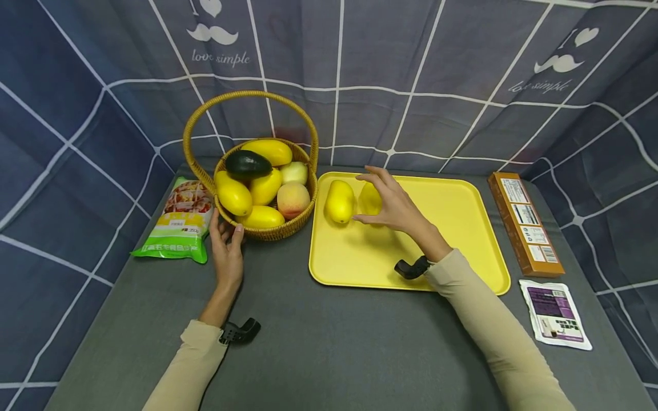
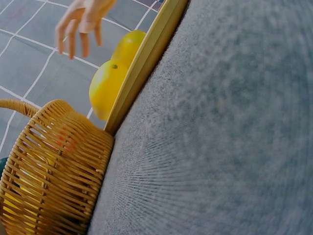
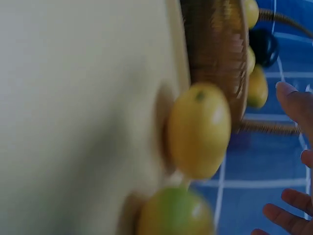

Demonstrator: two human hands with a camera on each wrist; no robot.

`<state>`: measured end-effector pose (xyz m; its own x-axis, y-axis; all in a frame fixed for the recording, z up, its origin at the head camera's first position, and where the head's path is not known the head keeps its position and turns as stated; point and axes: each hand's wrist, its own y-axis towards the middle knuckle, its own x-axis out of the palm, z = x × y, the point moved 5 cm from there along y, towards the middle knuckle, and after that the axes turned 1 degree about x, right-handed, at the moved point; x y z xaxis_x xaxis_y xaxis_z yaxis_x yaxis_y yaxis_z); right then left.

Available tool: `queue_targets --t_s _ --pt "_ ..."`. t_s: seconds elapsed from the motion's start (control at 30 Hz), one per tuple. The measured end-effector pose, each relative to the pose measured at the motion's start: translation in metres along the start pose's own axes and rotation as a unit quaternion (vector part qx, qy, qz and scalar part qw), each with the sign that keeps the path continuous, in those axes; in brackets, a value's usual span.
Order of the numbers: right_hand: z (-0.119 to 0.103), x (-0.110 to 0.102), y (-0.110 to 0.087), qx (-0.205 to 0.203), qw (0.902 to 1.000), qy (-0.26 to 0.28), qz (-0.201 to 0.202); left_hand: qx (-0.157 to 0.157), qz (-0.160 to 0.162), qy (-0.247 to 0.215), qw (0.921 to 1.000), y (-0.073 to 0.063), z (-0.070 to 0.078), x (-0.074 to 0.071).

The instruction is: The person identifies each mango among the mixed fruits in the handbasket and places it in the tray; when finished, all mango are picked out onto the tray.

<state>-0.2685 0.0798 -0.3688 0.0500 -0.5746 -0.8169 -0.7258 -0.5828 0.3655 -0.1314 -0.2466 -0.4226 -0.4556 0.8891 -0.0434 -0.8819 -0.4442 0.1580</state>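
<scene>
On the yellow tray (image 1: pixel 411 268) lie two smooth yellow fruits, mango-like in shape: one at the left (image 1: pixel 340 201) and another (image 1: pixel 369 197) partly hidden behind my right hand. My right hand (image 1: pixel 393 205) hovers over the second fruit, thumb and fingers spread apart and holding nothing. In the right wrist view, its fingers (image 3: pixel 293 199) stand clear of both fruits. My left hand (image 1: pixel 228 254) touches the front left of the wicker basket (image 1: pixel 280 230) with fingers extended. The basket holds several yellow fruits, a dark avocado (image 1: pixel 248 164), a peach (image 1: pixel 293 200) and a pale green fruit (image 1: pixel 295 173).
A green and white food bag (image 1: pixel 177 222) lies left of the basket, close to my left hand. Right of the tray are a long brown box (image 1: pixel 525 225) and a white and purple packet (image 1: pixel 555 314). The basket's tall handle (image 1: pixel 252 93) arches up before the checked curtain (image 1: pixel 370 57).
</scene>
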Motion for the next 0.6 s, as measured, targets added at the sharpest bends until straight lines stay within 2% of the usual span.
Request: queue_targets --t_s 0.17,0.6 --pt "-0.032 0.008 0.019 -0.047 0.9988 0.013 -0.004 0.000 -0.002 0.002 1.0000 0.000 0.000 -0.001" --pt "-0.079 0.047 0.051 -0.097 0.9929 0.059 -0.035 0.008 -0.003 -0.006 0.9999 0.000 0.001 -0.001"
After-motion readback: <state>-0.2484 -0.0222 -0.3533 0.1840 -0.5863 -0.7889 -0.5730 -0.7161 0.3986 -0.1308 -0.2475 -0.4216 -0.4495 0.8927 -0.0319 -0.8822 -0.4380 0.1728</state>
